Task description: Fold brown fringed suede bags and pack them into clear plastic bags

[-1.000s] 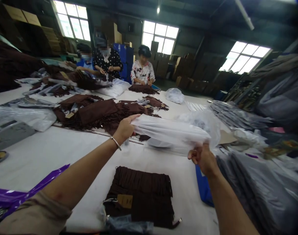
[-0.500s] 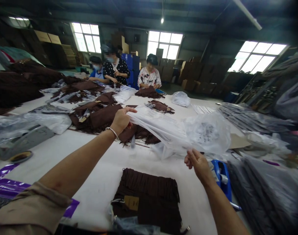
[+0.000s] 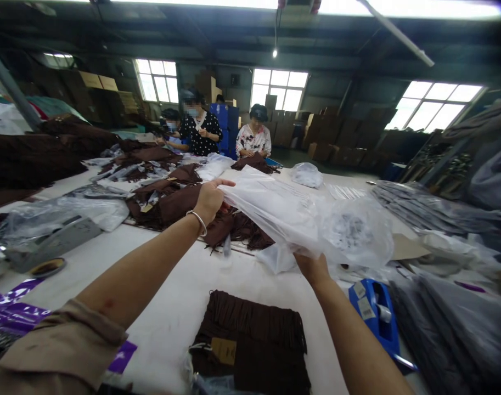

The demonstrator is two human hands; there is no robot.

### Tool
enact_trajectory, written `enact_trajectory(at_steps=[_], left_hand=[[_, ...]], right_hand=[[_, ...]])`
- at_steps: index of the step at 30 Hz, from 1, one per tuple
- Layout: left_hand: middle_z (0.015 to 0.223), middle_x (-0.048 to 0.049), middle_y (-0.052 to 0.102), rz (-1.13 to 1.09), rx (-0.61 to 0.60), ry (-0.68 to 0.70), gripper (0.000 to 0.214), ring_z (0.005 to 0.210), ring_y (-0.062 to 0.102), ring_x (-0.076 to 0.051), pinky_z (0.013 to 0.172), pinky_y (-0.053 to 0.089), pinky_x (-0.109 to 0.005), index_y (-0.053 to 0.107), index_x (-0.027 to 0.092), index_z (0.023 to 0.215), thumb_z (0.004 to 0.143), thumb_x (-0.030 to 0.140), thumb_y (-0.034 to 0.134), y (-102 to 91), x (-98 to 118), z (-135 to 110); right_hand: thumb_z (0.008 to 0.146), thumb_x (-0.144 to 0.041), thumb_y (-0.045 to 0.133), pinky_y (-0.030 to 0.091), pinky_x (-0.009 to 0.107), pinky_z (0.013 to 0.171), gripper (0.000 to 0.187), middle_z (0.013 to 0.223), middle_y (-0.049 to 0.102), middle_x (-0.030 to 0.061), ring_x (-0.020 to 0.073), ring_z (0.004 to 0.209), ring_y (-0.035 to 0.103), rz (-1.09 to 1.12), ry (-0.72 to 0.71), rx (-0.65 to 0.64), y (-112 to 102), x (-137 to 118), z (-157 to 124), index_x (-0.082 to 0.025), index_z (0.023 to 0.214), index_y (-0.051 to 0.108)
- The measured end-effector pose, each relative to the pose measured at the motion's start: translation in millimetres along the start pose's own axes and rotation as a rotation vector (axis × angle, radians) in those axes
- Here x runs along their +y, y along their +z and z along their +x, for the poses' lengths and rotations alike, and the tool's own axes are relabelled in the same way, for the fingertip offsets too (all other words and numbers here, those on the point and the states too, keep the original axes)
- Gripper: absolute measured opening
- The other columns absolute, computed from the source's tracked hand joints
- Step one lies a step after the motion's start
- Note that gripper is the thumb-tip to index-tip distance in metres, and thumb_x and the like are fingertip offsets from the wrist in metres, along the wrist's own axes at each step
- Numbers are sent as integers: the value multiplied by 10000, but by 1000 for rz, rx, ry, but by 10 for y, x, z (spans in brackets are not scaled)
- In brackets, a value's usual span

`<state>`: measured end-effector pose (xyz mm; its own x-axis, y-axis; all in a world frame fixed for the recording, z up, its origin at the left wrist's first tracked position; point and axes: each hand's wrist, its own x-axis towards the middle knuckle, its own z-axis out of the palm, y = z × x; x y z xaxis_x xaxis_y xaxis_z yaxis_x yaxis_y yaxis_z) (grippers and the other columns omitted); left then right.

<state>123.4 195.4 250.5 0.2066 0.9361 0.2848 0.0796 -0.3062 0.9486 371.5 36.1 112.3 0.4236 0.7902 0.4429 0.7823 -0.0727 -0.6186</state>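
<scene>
My left hand (image 3: pixel 211 198) grips the far end of a clear plastic bag (image 3: pixel 283 211) held in the air over the white table (image 3: pixel 85 263). My right hand (image 3: pixel 311 267) is under the bag's near end, fingers hidden behind the plastic, holding it. A folded brown fringed garment (image 3: pixel 254 343) with a paper tag lies on the table just below my arms. A silver bracelet sits on my left wrist.
A blue tape dispenser (image 3: pixel 376 310) stands right of my right arm. Heaps of brown fringed garments (image 3: pixel 172 200) and plastic bags cover the table's middle. Grey bagged stacks (image 3: pixel 451 323) lie at right. Purple bags (image 3: pixel 11 312) lie at left. Three people (image 3: pixel 254 137) work at the far end.
Both hands lifted the bag and drew it up and left. My right hand slid under the plastic. The view tilted, bringing the blue tape dispenser into sight.
</scene>
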Motion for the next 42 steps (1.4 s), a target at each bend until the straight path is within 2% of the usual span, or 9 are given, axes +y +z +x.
enact_trajectory(at_steps=[7,10,14,17,26,30,34,37,42], left_hand=[[496,17,530,-88,260,114,467,330,464,-87,356,389,-170,642,137,1029,643,105,380,-95,53,231],[522,14,536,-125,340,137,419,320,447,-69,354,385,-163,644,125,998,660,129,395,-209,77,386],[545,17,549,-103,297,104,429,337,464,-63,386,409,-165,634,135,1031,682,106,386,-174,1,387],[576,12,558,-81,258,80,455,353,480,-70,401,420,-179,628,151,1057,697,80,359,-7,-42,267],[794,15,631,92,125,239,545,493,530,-62,483,446,-158,541,234,1231,713,95,443,-205,-291,-623],[743,26,632,-50,4,-137,689,408,459,-32,374,360,-119,396,229,1351,688,54,467,-313,-1044,-1178],[864,-48,665,-395,-156,-636,519,586,612,-63,468,461,-125,457,143,1256,748,40,443,-72,-1655,-1435],[1031,-116,656,-537,-343,-720,304,862,656,-112,772,542,-232,541,109,1103,827,73,418,178,-1846,-1320],[857,-110,699,-457,-520,-775,142,777,670,-163,798,538,-326,657,78,845,735,60,569,301,-2072,-971]], right_hand=[[735,-388,543,473,323,564,243,560,610,43,215,593,619,49,274,-24,-231,558,-13,-165,759,636],[754,-417,542,479,301,458,487,612,641,33,190,480,605,144,376,-73,-377,681,-257,-111,1133,560],[738,-487,613,536,319,519,919,840,683,44,203,642,658,353,385,-85,-370,336,-524,-212,1449,100],[653,-480,711,549,320,597,1034,1058,646,87,220,814,649,459,333,-80,-257,-113,-508,-272,1452,89],[756,-354,518,318,175,348,488,635,569,-24,63,393,429,552,446,203,-137,-102,-493,-190,1214,559],[694,-282,568,367,130,391,687,959,604,-24,48,547,564,814,566,210,-62,171,-967,-360,1347,369],[710,-317,665,528,278,826,710,1202,567,-52,110,942,627,1165,693,96,40,322,-1250,-453,1329,343],[793,-408,586,453,388,979,476,1256,555,-32,160,1113,555,1243,684,-4,139,486,-1328,-393,1253,466],[794,-443,504,418,473,1004,328,1096,648,28,226,1119,554,864,634,-182,299,936,-1522,-283,1060,608]])
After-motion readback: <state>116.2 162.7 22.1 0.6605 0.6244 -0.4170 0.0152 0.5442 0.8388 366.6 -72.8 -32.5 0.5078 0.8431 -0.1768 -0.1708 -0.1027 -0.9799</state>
